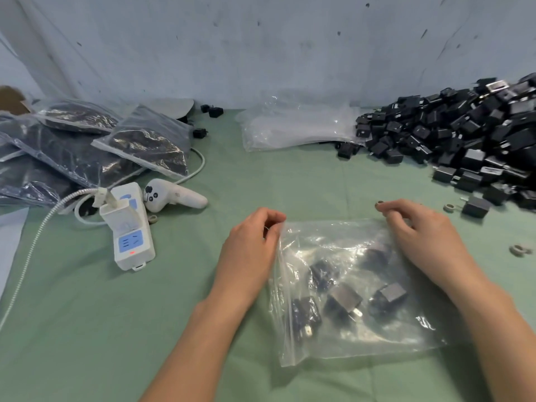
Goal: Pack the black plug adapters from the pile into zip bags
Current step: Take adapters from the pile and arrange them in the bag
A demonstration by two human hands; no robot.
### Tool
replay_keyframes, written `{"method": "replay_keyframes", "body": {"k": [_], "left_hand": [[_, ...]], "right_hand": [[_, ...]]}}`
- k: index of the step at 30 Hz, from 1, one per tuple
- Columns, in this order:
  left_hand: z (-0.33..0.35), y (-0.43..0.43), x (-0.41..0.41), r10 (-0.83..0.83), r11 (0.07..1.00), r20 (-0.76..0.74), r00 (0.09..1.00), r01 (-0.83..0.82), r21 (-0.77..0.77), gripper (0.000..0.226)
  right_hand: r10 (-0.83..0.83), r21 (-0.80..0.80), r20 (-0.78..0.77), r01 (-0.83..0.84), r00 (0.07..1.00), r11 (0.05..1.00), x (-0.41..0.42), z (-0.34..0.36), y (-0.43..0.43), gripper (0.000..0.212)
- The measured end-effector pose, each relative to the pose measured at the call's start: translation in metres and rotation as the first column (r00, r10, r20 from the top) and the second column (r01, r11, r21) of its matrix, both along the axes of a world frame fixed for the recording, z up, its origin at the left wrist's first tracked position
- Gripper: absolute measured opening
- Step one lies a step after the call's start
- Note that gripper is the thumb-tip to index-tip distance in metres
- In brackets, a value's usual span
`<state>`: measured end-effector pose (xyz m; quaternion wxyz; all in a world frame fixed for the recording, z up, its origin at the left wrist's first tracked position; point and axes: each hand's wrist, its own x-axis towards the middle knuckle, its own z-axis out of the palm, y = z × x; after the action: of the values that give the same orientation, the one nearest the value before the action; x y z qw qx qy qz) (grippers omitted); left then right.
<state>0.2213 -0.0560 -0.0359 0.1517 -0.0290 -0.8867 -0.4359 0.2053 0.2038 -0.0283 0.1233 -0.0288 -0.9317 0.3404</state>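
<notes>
Now, zip bag [356, 288] flat on near worktop [145, 329], several black plug adapters [343, 300] inside. The left hand [252, 248] and right hand [423, 233]: each grip pinched on a far corner of its mouth (likely holding it taut for sealing). The pile [464, 140]: far right.

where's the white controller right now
The white controller lies left of centre in the head view on the green cloth, just right of the white power strip and in front of the filled zip bags.
</notes>
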Motion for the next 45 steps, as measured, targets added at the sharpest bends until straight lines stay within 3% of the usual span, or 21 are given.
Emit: {"method": "replay_keyframes", "body": {"k": [6, 10, 14, 17, 20, 23, 26, 31, 36, 41, 43, 45], "left_hand": [[0.000, -0.009, 0.005, 0.155, 0.987, 0.014, 0.988, -0.155, -0.034, 0.005], [-0.003, -0.016, 0.016, 0.195, 0.977, 0.056, 0.979, -0.189, -0.100, 0.015], [-0.005, -0.027, 0.041, -0.033, 0.961, -0.028, 0.999, 0.024, -0.276, 0.021], [-0.006, -0.024, 0.051, -0.230, 0.915, 0.009, 0.973, 0.220, -0.340, 0.031], [-0.005, -0.010, 0.049, -0.363, 0.865, 0.133, 0.922, 0.387, -0.320, 0.056], [-0.004, 0.008, 0.041, -0.413, 0.855, 0.219, 0.884, 0.459, -0.240, 0.067], [0.001, 0.032, 0.029, -0.478, 0.797, 0.223, 0.850, 0.526, -0.296, 0.047], [0.004, 0.063, 0.008, -0.530, 0.790, 0.334, 0.779, 0.597, -0.140, 0.041], [0.004, 0.098, -0.008, -0.427, 0.869, 0.314, 0.848, 0.480, -0.116, 0.010], [0.011, 0.117, -0.007, -0.438, 0.872, 0.335, 0.834, 0.485, -0.067, 0.009], [0.011, 0.117, -0.006, -0.391, 0.887, 0.321, 0.863, 0.447, -0.119, 0.019], [0.010, 0.114, -0.005, -0.360, 0.910, 0.363, 0.860, 0.409, -0.068, 0.024]], "right_hand": [[-0.001, 0.018, -0.019, 0.001, 1.000, 1.000, -0.002, -0.005, 0.001, 0.027], [0.023, -0.035, -0.043, -0.024, 0.999, 0.999, -0.003, -0.003, 0.002, 0.027], [-0.016, -0.101, -0.143, 0.001, 0.990, 0.995, -0.002, 0.005, 0.008, 0.027], [-0.080, -0.109, -0.147, 0.064, 0.986, 0.992, 0.001, 0.007, 0.022, 0.030], [-0.127, -0.107, -0.074, 0.119, 0.989, 0.987, 0.003, 0.002, 0.040, 0.033], [-0.120, -0.115, -0.042, 0.115, 0.992, 0.987, 0.004, -0.002, 0.051, 0.035], [-0.100, -0.128, -0.008, 0.099, 0.995, 0.987, 0.003, -0.002, 0.057, 0.039], [-0.057, -0.117, 0.026, 0.059, 0.998, 0.991, -0.001, -0.006, 0.063, 0.041], [-0.006, -0.107, 0.089, 0.015, 0.996, 0.994, -0.005, -0.011, 0.067, 0.041], [-0.002, -0.052, 0.093, 0.007, 0.996, 0.999, -0.007, -0.016, 0.068, 0.039], [0.000, -0.040, 0.091, 0.004, 0.996, 0.999, -0.008, -0.018, 0.069, 0.039], [0.006, -0.040, 0.089, -0.002, 0.996, 0.999, -0.008, -0.019, 0.070, 0.039]]}}
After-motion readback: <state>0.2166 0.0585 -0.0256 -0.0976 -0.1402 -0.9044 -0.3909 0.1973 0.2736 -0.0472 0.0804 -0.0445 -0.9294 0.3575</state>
